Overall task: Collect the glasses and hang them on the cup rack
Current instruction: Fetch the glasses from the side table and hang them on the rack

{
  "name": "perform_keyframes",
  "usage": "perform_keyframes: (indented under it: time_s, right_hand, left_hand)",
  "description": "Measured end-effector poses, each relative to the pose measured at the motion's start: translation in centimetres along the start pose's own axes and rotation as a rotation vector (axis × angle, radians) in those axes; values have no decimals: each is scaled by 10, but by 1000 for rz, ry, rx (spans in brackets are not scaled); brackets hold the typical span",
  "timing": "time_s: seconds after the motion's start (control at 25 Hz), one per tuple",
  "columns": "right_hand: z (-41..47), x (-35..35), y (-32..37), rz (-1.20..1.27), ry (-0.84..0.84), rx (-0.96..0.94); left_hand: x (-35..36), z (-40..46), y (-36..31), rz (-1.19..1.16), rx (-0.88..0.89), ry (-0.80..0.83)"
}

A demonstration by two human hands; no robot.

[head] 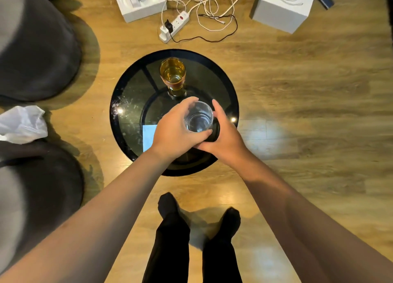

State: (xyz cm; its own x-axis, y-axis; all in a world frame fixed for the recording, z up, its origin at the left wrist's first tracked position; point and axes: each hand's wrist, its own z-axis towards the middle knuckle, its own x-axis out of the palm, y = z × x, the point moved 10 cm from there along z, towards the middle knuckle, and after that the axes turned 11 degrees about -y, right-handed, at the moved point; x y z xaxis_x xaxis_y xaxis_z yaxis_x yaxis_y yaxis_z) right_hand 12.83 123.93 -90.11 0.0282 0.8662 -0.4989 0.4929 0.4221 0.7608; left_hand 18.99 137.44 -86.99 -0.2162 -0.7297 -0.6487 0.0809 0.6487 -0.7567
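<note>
Clear glass (198, 117) upright, mouth up, in both hands (200, 133).

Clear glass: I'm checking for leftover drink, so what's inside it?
The clear glass looks empty; its bottom shows through. The left hand covers its near wall.

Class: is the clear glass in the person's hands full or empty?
Empty: the clear glass shows its bare bottom, no liquid visible.

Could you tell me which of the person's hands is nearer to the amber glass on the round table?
Left. The left hand grips the clear glass just in front of the amber glass; the right hand lies farther to its right.
</note>
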Motion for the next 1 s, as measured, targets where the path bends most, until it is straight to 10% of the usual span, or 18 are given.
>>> perform_keyframes:
  time_s: [1.0]
  right_hand:
    - [-254,-359,187,396,-536,-268]
  left_hand:
    - [-123,-124,-446,-261,315,174]
